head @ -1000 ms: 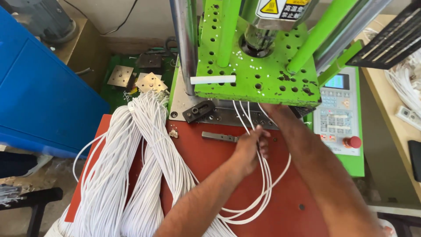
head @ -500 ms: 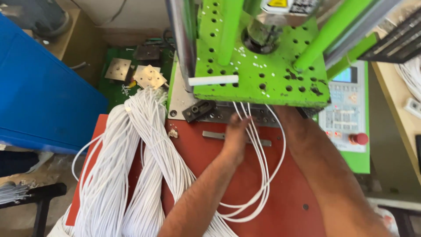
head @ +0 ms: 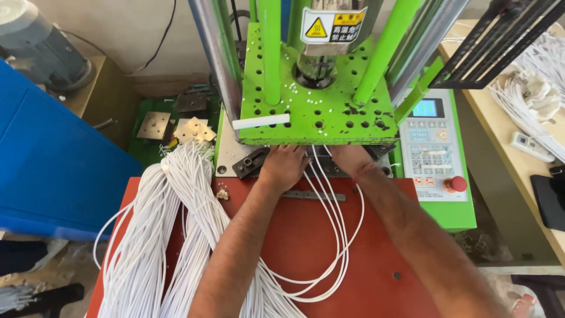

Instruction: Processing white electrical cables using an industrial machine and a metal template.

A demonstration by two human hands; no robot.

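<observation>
Both my hands reach under the green perforated plate (head: 312,115) of a moulding machine. My left hand (head: 284,166) rests at the plate's front edge, fingers curled over the ends of a few white cables (head: 338,235); its fingertips are hidden. Only the wrist and back of my right hand (head: 352,159) show, the fingers hidden under the plate. The white cables loop from there down over the red table (head: 306,241). A small metal bar (head: 312,195) lies just below my left hand.
A thick bundle of white cables (head: 170,235) lies on the table's left side. A grey control panel (head: 434,147) with a red button (head: 456,184) stands at the right. A blue bin (head: 53,171) is at the left. More white cables (head: 529,100) lie on a bench at the far right.
Both hands have moved forward from the red table to the gap under the green plate, carrying the cable ends along. The view has shifted closer to the machine.
</observation>
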